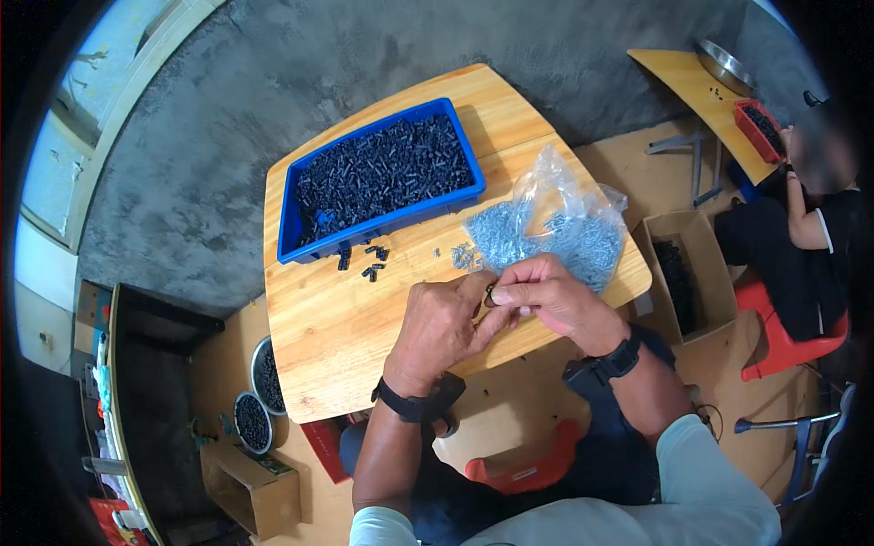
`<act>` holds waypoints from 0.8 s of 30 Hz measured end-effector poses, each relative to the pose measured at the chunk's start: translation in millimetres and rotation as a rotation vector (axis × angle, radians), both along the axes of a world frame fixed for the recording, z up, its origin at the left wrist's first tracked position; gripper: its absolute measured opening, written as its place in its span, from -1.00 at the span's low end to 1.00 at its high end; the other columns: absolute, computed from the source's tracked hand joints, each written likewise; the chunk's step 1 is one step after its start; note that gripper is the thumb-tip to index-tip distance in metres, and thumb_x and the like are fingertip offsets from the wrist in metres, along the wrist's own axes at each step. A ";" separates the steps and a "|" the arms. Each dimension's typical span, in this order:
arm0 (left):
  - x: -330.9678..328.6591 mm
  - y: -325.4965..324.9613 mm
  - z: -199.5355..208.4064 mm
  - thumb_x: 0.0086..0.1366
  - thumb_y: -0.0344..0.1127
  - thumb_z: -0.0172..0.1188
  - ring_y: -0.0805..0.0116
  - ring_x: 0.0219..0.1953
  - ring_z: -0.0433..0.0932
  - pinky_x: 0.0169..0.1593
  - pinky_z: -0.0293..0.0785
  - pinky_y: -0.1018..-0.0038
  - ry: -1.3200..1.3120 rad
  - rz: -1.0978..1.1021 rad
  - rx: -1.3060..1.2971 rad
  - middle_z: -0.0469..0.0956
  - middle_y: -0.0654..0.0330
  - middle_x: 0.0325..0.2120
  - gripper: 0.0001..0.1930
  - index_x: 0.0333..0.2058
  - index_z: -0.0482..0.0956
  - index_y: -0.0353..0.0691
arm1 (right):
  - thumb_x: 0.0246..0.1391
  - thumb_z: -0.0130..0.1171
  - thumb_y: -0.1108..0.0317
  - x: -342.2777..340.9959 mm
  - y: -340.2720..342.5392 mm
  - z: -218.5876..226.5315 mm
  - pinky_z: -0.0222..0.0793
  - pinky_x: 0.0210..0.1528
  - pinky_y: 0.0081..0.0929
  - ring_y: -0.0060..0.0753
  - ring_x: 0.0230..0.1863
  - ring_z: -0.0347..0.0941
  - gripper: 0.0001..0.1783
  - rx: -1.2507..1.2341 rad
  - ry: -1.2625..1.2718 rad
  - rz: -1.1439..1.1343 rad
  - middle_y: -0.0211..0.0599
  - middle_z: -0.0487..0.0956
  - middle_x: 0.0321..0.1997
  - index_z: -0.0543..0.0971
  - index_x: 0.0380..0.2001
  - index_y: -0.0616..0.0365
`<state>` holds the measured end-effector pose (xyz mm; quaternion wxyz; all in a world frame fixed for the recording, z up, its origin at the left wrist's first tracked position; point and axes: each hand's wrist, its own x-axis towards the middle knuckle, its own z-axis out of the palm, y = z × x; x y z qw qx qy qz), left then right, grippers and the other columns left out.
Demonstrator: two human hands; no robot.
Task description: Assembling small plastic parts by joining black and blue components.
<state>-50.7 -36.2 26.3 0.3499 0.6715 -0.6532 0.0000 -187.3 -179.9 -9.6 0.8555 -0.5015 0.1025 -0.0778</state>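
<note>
My left hand and my right hand meet above the near edge of a small wooden table. Together they pinch a small black part between their fingertips. Just beyond my right hand lies an open clear plastic bag full of small grey screws, with a few spilled screws beside it. A blue tray heaped with small black parts stands at the table's far side. Several loose black parts lie in front of the tray.
Two round metal bowls of dark parts and a cardboard box sit on the floor at left. Another cardboard box with dark parts stands right of the table. A person in black sits on a red chair at far right, by a second table.
</note>
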 end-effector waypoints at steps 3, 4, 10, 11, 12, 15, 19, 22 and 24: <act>1.3 1.1 -4.6 0.20 -0.17 0.37 0.05 -0.58 0.61 -0.48 0.50 0.25 -0.027 -0.007 0.032 0.54 0.05 -0.66 -0.71 -0.24 0.58 -0.22 | 0.13 0.35 0.29 0.0 1.1 -2.1 0.42 -0.38 -0.65 -0.67 -0.46 0.46 -0.81 -0.039 -0.005 0.001 -0.41 0.64 -0.45 0.71 -0.36 0.22; 1.0 1.6 -5.4 0.20 -0.17 0.37 0.05 -0.58 0.61 -0.49 0.49 0.24 -0.018 -0.025 0.020 0.53 0.04 -0.66 -0.70 -0.24 0.55 -0.23 | 0.13 0.34 0.29 -0.6 2.1 -2.5 0.42 -0.37 -0.65 -0.65 -0.44 0.48 -0.80 -0.062 -0.009 0.007 -0.39 0.65 -0.43 0.71 -0.36 0.24; -4.8 -0.4 -11.7 0.21 -0.24 0.37 0.08 -0.60 0.59 -0.51 0.47 0.25 -0.006 -0.041 0.023 0.49 0.07 -0.68 -0.74 -0.32 0.47 -0.23 | 0.14 0.33 0.30 -4.5 0.6 -3.3 0.41 -0.34 -0.66 -0.63 -0.41 0.52 -0.80 -0.072 0.017 -0.011 -0.36 0.66 -0.41 0.70 -0.35 0.26; -5.3 1.8 -14.7 0.21 -0.24 0.37 0.08 -0.60 0.59 -0.51 0.47 0.25 0.012 -0.053 0.038 0.49 0.07 -0.68 -0.74 -0.32 0.47 -0.23 | 0.14 0.33 0.30 -5.1 4.4 -3.7 0.41 -0.34 -0.66 -0.63 -0.41 0.52 -0.80 -0.056 0.036 -0.022 -0.36 0.66 -0.41 0.70 -0.35 0.26; -5.6 2.3 -14.8 0.21 -0.26 0.36 0.09 -0.62 0.58 -0.52 0.47 0.26 -0.015 -0.044 0.025 0.49 0.07 -0.69 -0.75 -0.33 0.47 -0.23 | 0.14 0.33 0.30 -3.5 5.2 -0.2 0.41 -0.34 -0.66 -0.63 -0.40 0.51 -0.80 -0.041 0.032 -0.002 -0.36 0.66 -0.42 0.70 -0.35 0.25; -2.5 6.3 -19.2 0.22 -0.30 0.35 0.11 -0.66 0.56 -0.53 0.45 0.27 -0.035 -0.037 0.009 0.47 0.09 -0.72 -0.77 -0.34 0.46 -0.25 | 0.14 0.33 0.32 1.1 8.3 -6.0 0.41 -0.35 -0.65 -0.63 -0.40 0.52 -0.81 -0.033 0.042 0.036 -0.36 0.65 -0.42 0.69 -0.34 0.26; 1.3 9.2 -26.5 0.21 -0.33 0.34 0.11 -0.65 0.57 -0.53 0.47 0.30 -0.016 -0.047 0.020 0.49 0.09 -0.71 -0.79 -0.32 0.48 -0.25 | 0.14 0.33 0.34 3.2 10.5 -11.1 0.42 -0.36 -0.65 -0.62 -0.43 0.51 -0.81 -0.010 0.015 0.031 -0.35 0.66 -0.41 0.69 -0.32 0.28; 6.7 8.1 -25.0 0.21 -0.36 0.34 0.11 -0.64 0.58 -0.52 0.48 0.33 -0.037 -0.053 0.037 0.51 0.08 -0.68 -0.81 -0.28 0.52 -0.27 | 0.14 0.32 0.35 6.2 11.8 -9.4 0.44 -0.37 -0.65 -0.62 -0.43 0.51 -0.81 -0.005 0.027 -0.003 -0.33 0.66 -0.41 0.69 -0.32 0.28; 5.8 9.2 -24.0 0.21 -0.36 0.33 0.11 -0.65 0.57 -0.53 0.47 0.32 -0.038 -0.053 0.008 0.50 0.08 -0.70 -0.81 -0.28 0.51 -0.27 | 0.14 0.32 0.35 5.9 12.0 -9.5 0.44 -0.36 -0.66 -0.62 -0.43 0.52 -0.81 -0.008 0.033 -0.018 -0.33 0.67 -0.40 0.69 -0.31 0.28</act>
